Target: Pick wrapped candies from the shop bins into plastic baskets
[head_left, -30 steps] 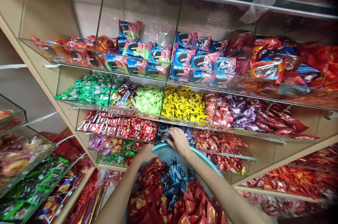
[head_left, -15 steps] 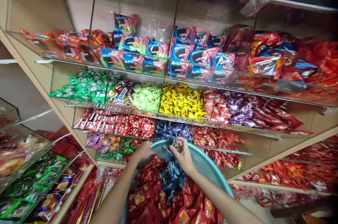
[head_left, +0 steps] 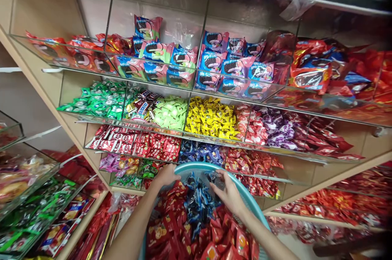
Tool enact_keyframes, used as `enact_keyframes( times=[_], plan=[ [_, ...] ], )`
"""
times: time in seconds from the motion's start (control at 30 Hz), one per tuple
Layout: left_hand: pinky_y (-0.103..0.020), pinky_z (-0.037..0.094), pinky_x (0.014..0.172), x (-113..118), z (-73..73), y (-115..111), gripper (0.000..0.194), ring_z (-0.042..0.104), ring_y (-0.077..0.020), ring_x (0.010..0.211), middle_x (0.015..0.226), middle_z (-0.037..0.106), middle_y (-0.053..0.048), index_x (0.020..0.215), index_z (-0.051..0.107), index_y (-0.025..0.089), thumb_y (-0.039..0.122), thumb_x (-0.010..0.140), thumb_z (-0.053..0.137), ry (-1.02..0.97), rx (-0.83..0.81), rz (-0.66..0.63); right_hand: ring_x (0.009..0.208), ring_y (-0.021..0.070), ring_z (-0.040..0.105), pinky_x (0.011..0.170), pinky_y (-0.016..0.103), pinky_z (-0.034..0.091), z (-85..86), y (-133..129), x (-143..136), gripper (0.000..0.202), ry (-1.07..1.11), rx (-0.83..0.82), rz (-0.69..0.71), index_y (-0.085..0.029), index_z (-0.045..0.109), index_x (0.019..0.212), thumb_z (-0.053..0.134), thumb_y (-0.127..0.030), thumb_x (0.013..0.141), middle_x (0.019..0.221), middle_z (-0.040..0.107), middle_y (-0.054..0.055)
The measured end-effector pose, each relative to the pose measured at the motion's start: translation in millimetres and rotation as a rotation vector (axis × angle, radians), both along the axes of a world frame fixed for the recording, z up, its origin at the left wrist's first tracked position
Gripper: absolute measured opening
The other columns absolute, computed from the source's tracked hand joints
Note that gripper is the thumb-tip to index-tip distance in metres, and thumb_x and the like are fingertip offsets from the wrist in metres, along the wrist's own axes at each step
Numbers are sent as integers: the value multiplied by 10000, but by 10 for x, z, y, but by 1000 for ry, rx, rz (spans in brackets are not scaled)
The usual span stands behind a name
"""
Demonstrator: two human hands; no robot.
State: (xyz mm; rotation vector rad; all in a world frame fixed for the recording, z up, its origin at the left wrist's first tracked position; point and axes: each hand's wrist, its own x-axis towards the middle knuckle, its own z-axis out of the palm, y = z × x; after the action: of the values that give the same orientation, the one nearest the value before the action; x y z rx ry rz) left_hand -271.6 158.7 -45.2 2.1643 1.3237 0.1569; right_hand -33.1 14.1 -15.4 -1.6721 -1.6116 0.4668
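A teal plastic basket (head_left: 259, 207) with mesh sides is in front of me at the bottom of the view. My left hand (head_left: 167, 175) is closed over its far left rim. Inside lie many red-wrapped candies (head_left: 162, 231), some with orange prints, and a heap of blue-wrapped candies (head_left: 199, 202) in the upper middle. My right hand (head_left: 229, 194) is inside the far right rim, its thumb and fingers apart. Dark, clear-wrapped pieces (head_left: 211, 177) lie by its fingertips; whether they touch the fingers is hard to make out.
Behind the basket rises a tiered shelf with clear dividers. It holds green candies (head_left: 101, 98), yellow candies (head_left: 211, 119), purple-white candies (head_left: 278, 127), dark-blue candies (head_left: 200, 151) and pink-blue cookie packs (head_left: 211, 59). More bins (head_left: 36, 207) stand at left, and red packs (head_left: 333, 198) at lower right.
My right hand has moved right and slightly down from the far rim, its pinched fingers spreading. More blue-wrapped candies show near the far inner wall. My left hand stays on the rim.
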Motion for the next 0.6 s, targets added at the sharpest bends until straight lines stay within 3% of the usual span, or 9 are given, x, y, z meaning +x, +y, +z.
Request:
enact_keyframes(
  times=[0.13, 0.27, 0.37, 0.47, 0.6],
  plan=[
    [-198, 347, 551, 9, 17, -10, 270, 584, -155, 672, 755, 651, -29, 782, 612, 170, 393, 630, 605, 6, -6, 12, 1042, 237, 512, 875, 382, 418, 5, -189, 88, 511, -292, -40, 12, -220, 336, 1228, 480, -455, 797, 1125, 530, 95],
    [-205, 359, 584, 14, 44, -32, 279, 584, -161, 701, 767, 660, -26, 806, 623, 170, 385, 628, 614, -8, -42, 32, 1018, 253, 518, 858, 406, 420, 186, -92, -20, 564, -453, 44, -7, -204, 297, 1286, 453, -470, 814, 1097, 553, 109],
    [-210, 363, 604, 12, 23, -40, 293, 580, -165, 719, 771, 666, -22, 822, 629, 168, 385, 626, 621, -43, -50, 37, 983, 213, 522, 849, 357, 418, 368, 204, -233, 332, -479, 100, 104, -199, 447, 1148, 361, -370, 877, 1045, 575, 88],
    [-211, 356, 597, 11, -31, -34, 295, 572, -160, 706, 749, 660, -7, 820, 626, 165, 384, 622, 623, -52, -37, 43, 973, 182, 521, 863, 316, 397, 461, 596, -519, 258, -506, 53, 205, -186, 513, 1042, 347, -310, 888, 1007, 591, 78],
    [-208, 333, 564, 9, -78, -20, 281, 565, -152, 676, 728, 644, 0, 796, 610, 165, 380, 615, 627, -15, 10, 39, 1029, 196, 530, 866, 311, 388, 409, 1079, -867, 300, -552, -313, 147, -174, 533, 1056, 354, -338, 880, 1047, 602, 107]
  ],
)
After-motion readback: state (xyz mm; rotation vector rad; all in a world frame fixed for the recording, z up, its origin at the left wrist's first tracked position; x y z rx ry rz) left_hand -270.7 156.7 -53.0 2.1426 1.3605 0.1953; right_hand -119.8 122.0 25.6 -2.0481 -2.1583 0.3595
